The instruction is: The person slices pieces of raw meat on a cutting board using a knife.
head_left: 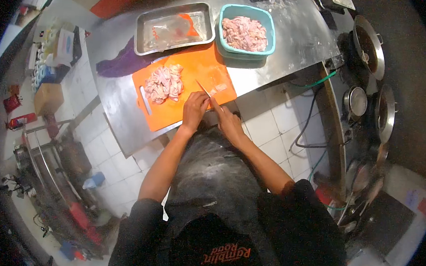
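My right hand point(229, 123) grips a knife point(203, 88), its index finger stretched along it and the blade pointing away to the upper left. Close beside it, my left hand point(195, 109) is closed at the near edge of the orange cutting board point(174, 118). Its fingertips meet the knife; what they hold, if anything, is hidden. A few small pale cut pieces point(219, 89) lie just right of the blade. Farther left on the board sits a heap of raw pinkish meat point(164, 84), possibly chicken skin.
Behind the board stand a metal tray point(139, 41) with an orange item inside and a teal tub point(270, 35) full of raw meat point(244, 34). A purple cloth point(116, 62) lies left on the steel table point(303, 45). Woks point(386, 113) line the right side.
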The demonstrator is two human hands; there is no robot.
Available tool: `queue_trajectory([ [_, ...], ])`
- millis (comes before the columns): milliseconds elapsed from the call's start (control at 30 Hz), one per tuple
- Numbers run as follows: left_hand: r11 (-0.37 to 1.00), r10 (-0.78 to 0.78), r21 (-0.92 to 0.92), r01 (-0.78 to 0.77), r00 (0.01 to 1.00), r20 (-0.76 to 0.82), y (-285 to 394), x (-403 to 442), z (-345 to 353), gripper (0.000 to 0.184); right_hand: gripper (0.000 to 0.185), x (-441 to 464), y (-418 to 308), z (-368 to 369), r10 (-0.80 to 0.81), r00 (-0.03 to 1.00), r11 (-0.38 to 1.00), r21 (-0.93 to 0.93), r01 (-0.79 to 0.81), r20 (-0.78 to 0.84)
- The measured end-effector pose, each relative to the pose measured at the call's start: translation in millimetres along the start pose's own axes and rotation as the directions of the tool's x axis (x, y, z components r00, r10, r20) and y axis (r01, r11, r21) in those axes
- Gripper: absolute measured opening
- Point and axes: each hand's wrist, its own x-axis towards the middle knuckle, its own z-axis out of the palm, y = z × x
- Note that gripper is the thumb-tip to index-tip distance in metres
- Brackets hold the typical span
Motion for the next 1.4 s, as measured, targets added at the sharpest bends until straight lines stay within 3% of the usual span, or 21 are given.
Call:
queue_trajectory([
  [233, 1.000, -0.009, 0.019, 0.009, 1.000, -0.008, 4.7, -3.1, -3.8, 0.015, 0.091, -62.0, -2.0, -33.6, 0.131, 0.980, 0.989, 0.042, -0.139, 0.151],
  [333, 0.997, -0.073, -0.035, 0.075, 0.995, 0.062, 1.4, -5.8, -13.8, 0.020, 0.090, -65.8, -0.7, -35.1, 0.171, 0.971, 0.985, -0.018, -0.170, 0.166],
  [400, 1.000, -0.012, 0.022, 0.012, 1.000, 0.017, -3.7, -11.0, -19.2, 0.028, 0.087, -64.2, 0.2, -34.8, 0.139, 0.984, 0.989, 0.032, -0.144, 0.110],
  [533, 0.999, -0.001, 0.054, -0.002, 0.998, 0.067, -13.0, -18.7, -27.7, 0.032, 0.083, -36.7, 9.9, -19.4, 0.139, 0.989, 0.990, -0.010, -0.139, 0.049],
  [600, 1.000, -0.011, 0.027, 0.009, 0.999, 0.043, -12.2, -19.3, -28.4, 0.032, 0.080, -24.0, 11.0, -20.2, 0.170, 0.982, 0.984, 0.064, -0.165, -0.086],
  [767, 1.000, -0.005, 0.017, 0.004, 1.000, 0.026, -8.1, -18.0, -27.1, 0.031, 0.081, -26.7, -2.2, -29.2, 0.165, 0.986, 0.983, 0.089, -0.162, -0.028],
  [833, 1.000, 0.001, 0.013, -0.001, 1.000, 0.015, -4.8, -13.0, -25.7, 0.030, 0.083, -32.7, -3.2, -23.3, 0.180, 0.978, 0.983, 0.003, -0.182, 0.104],
  [900, 0.992, 0.097, 0.077, -0.096, 0.995, -0.016, -1.7, -7.6, -22.9, 0.027, 0.085, -36.5, -1.1, -21.6, 0.152, 0.985, 0.988, 0.023, -0.154, 0.086],
  [1167, 0.998, 0.054, 0.046, -0.052, 0.998, -0.023, -8.6, 2.2, -5.1, 0.014, 0.093, -26.0, 0.2, -8.0, 0.166, 0.978, 0.985, -0.072, -0.157, 0.129],
  [1267, 0.999, 0.029, 0.022, -0.029, 0.999, -0.019, -8.5, -3.8, 0.1, 0.013, 0.095, -17.1, -0.3, -4.2, 0.093, 0.996, 0.994, -0.058, -0.091, 0.020],
  [1400, 0.998, 0.034, 0.054, -0.032, 0.999, -0.042, -10.8, 0.0, 1.9, 0.012, 0.093, -44.5, -1.8, -20.0, 0.154, 0.982, 0.988, -0.041, -0.150, 0.105],
])
